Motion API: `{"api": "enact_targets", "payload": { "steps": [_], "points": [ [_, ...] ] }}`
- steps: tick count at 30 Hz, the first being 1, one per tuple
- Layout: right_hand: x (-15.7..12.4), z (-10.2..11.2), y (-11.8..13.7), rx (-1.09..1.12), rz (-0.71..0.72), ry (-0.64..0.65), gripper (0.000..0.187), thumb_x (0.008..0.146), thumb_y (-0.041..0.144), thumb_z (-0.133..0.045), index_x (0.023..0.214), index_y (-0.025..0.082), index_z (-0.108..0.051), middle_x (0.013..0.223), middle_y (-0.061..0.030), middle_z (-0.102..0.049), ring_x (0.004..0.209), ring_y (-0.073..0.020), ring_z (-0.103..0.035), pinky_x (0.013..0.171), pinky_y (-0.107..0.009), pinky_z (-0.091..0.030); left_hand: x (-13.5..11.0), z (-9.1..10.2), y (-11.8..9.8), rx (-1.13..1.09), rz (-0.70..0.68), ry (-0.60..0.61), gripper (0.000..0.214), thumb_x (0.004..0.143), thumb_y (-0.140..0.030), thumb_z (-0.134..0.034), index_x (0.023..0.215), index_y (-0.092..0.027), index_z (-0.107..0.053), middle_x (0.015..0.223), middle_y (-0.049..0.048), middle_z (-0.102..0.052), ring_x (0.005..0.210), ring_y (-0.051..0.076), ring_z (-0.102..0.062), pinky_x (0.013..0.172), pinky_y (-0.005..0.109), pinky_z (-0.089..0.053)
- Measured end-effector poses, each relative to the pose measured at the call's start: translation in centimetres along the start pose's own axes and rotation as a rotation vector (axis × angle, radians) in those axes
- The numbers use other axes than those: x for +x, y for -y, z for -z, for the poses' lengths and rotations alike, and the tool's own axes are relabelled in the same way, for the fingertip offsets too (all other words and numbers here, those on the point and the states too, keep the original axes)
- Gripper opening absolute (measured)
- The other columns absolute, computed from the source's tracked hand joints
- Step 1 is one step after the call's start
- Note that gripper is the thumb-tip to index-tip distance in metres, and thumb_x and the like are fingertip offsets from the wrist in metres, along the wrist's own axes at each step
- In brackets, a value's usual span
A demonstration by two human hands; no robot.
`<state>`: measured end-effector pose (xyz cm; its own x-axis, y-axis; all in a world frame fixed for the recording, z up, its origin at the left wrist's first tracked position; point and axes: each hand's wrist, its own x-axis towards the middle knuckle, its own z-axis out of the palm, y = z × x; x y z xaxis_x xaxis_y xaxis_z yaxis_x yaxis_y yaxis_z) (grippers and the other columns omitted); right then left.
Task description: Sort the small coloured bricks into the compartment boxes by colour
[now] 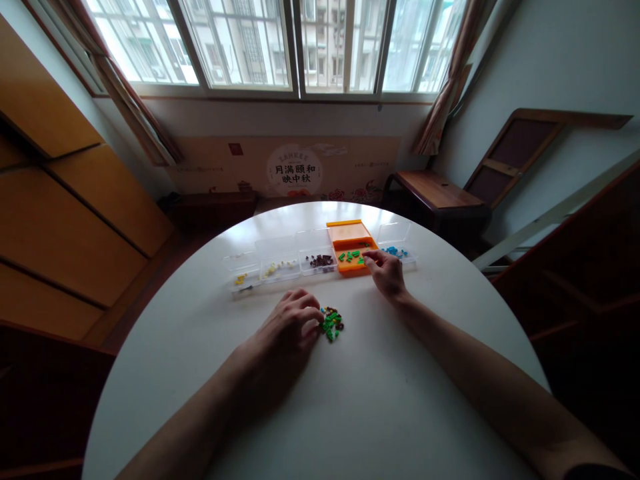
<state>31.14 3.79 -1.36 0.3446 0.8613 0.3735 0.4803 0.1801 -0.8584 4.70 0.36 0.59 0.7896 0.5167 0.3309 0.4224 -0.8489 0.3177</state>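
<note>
Just right of my left hand [299, 315]: pile of small pieces [332, 324], mostly green. Fingers half-curled at its edge; cannot tell whether any is gripped. My right hand [387, 272], fingertips drawn together, is at the right side of the open orange box [346, 270]; hold likewise unclear. Green pieces [349, 256] lie left of those fingertips.

Mostly green pieces [331, 324] in loose pile

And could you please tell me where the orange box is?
In the head view, the orange box sits right of centre on the table, between the brown pieces and blue pieces, by the right hand.
</note>
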Motion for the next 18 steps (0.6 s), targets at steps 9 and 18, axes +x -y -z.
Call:
{"api": "enact_targets", "payload": {
  "steps": [9, 18],
  "points": [
    [-2.0, -1.1, 1.4, 0.092, 0.074, 0.203, 0.023, 0.079, 0.03, -0.059, 0.087, 0.015, -0.074, 0.075, -0.0053, -0.07, 0.058, -0.0129, -0.054, 0.057, -0.025, -0.044, 0.4, 0.5, -0.3, 0.059, 0.019, -0.062, 0.014, 0.091, -0.024, -0.054, 0.084, -0.021, -0.066, 0.088, 0.0041, -0.065, 0.086, 0.017, -0.054, 0.082, 0.033, -0.04],
    [-5.2, -1.7, 4.8, 0.383, 0.06, 0.862, 0.027, 0.08, 0.035, -0.062, 0.089, 0.012, -0.073, 0.069, -0.0027, -0.066, 0.058, -0.0112, -0.054, 0.055, -0.022, -0.042, 0.7, 0.6, -0.8, 0.144, 0.016, -0.382, 0.009, 0.089, -0.025, -0.058, 0.086, -0.021, -0.066, 0.082, 0.0026, -0.066, 0.083, 0.017, -0.053, 0.078, 0.032, -0.041]
  ]
}}
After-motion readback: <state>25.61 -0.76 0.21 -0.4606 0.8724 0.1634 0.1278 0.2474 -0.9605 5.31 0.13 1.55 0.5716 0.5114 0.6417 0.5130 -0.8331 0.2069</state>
